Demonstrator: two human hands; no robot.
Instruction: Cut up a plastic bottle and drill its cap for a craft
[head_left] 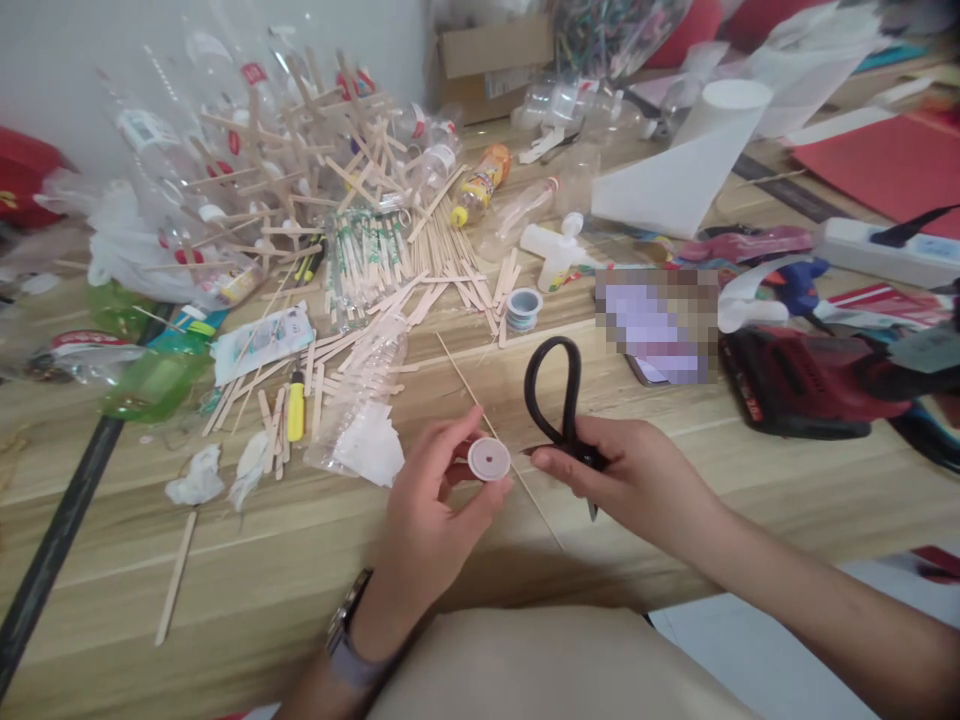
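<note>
Between the thumb and fingers of my left hand (435,500) is a small round white cap (489,460), its flat face turned up toward me and a dark hole near its middle. My right hand (637,480) grips a pair of black-handled scissors (555,385); one handle loop points up, and a metal tip shows below the fingers. A blade tip reaches toward the cap but looks apart from it. Beneath both hands, a thin wooden skewer (536,500) lies slanting across the wooden table (300,560).
Wooden sticks (367,250) and clear plastic bottles (150,140) crowd the back left. A yellow-handled tool (296,408) and a crumpled tissue (367,445) lie left of my hands. To the right are a phone (660,330), a red-black power tool (810,380) and a power strip (885,250).
</note>
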